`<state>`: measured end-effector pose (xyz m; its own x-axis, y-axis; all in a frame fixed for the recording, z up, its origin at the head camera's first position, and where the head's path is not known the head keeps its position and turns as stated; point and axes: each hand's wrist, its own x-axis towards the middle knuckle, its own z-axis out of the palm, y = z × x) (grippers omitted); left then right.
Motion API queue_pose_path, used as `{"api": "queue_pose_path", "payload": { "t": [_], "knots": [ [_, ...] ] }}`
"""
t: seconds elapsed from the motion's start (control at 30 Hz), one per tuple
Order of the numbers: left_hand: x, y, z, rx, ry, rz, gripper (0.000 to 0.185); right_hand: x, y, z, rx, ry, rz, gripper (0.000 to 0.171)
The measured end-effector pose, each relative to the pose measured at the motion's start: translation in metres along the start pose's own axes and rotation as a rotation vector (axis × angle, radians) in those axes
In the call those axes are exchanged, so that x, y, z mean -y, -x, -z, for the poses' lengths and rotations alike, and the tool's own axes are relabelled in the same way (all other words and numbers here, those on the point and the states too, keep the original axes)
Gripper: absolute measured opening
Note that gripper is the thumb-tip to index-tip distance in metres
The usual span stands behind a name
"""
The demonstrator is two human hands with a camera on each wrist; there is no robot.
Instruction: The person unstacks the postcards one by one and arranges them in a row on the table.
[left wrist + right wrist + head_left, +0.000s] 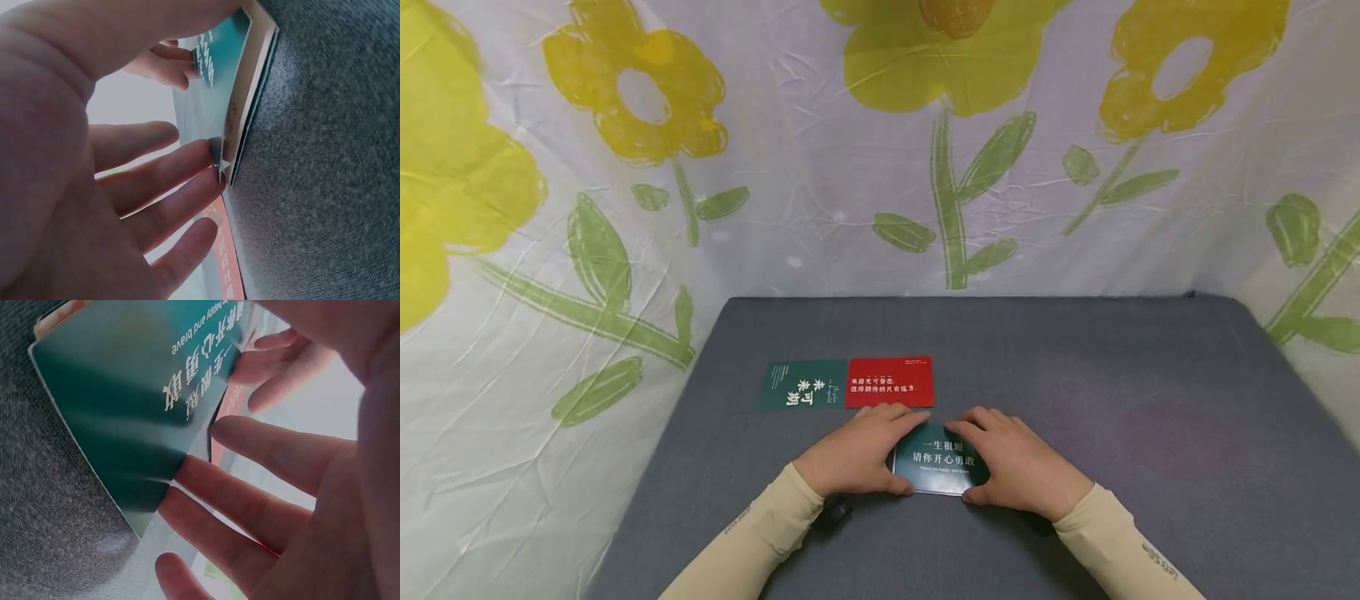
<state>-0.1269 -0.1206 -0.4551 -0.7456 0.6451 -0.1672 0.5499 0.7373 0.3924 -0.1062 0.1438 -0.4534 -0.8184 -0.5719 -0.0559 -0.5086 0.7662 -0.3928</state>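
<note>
Between both hands is a dark green postcard (942,460) with white Chinese lettering, its near edge toward me. My left hand (863,454) grips its left side, thumb at the near corner and fingertips at the far edge. On the right side my right hand (1021,462) holds it the same way. From the left wrist, the green card (228,81) shows a pale layer and another dark-edged layer under it, tilted against the grey cloth. Seen from the right wrist, fingertips meet the far edge of the green card (112,412).
A red card (889,382) lies just beyond the hands. Left of it, edge to edge, lies another green card (801,385) with its large lettering turned sideways. The grey cloth-covered table (1075,358) ends at a flower-printed curtain (820,208). A small black object (835,510) sits under the left wrist.
</note>
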Motion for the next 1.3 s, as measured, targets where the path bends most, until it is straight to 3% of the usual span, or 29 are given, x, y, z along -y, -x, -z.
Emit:
{"api": "queue_pose_path", "payload": {
  "t": [0.4, 0.63, 0.93, 1.13, 1.3],
  "knots": [
    [0.002, -0.009, 0.000, -0.049, 0.015, -0.021, 0.097, -0.007, 0.000, 0.009, -0.036, -0.028, -0.007, 0.083],
    [0.001, -0.034, 0.008, -0.071, -0.004, -0.037, 0.096, -0.026, -0.004, 0.014, -0.084, -0.036, -0.016, 0.083],
    [0.009, -0.074, 0.016, -0.052, 0.026, -0.026, 0.093, -0.053, -0.015, 0.025, -0.106, -0.045, -0.045, 0.080],
    [0.013, -0.099, 0.018, -0.045, 0.052, 0.001, 0.091, -0.071, -0.029, 0.034, -0.086, -0.052, -0.083, 0.081],
    [0.014, -0.109, 0.016, -0.044, 0.053, 0.002, 0.088, -0.082, -0.036, 0.032, -0.053, -0.060, -0.108, 0.081]
  ]
}}
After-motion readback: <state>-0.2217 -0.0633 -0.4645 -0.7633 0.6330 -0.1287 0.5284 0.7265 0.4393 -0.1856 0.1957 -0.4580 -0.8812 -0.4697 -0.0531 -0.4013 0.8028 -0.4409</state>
